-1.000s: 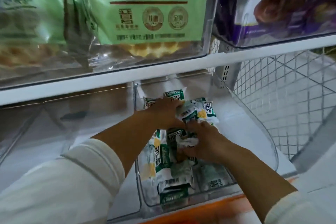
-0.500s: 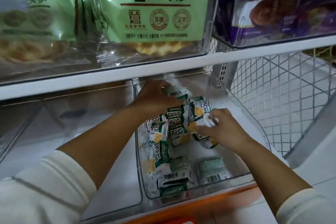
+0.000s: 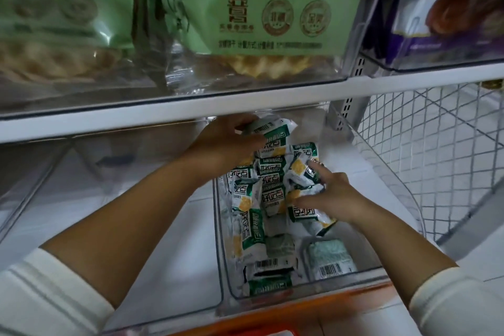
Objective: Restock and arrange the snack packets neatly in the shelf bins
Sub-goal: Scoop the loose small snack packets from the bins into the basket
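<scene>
Several small green-and-white snack packets [image 3: 271, 180] lie heaped in a clear plastic bin [image 3: 387, 185] on the lower shelf. My left hand [image 3: 226, 142] reaches to the back of the bin and grips the rearmost packet [image 3: 270, 131] under the upper shelf edge. My right hand [image 3: 335, 194] is at the right of the heap, fingers spread and curled round a packet [image 3: 302, 172]. Some packets at the front lie face down with barcodes showing [image 3: 330, 270].
A second clear bin [image 3: 114, 240] sits to the left. The white upper shelf edge [image 3: 245, 106] hangs just above my left hand, carrying large green biscuit bags [image 3: 272, 8] and a purple package [image 3: 450, 8]. A wire mesh basket [image 3: 436, 158] stands to the right. An orange strip [image 3: 300, 311] runs along the front.
My left hand has pushed deeper toward the back of the bin with a packet. My right hand moved up and right onto packets at the heap's right side.
</scene>
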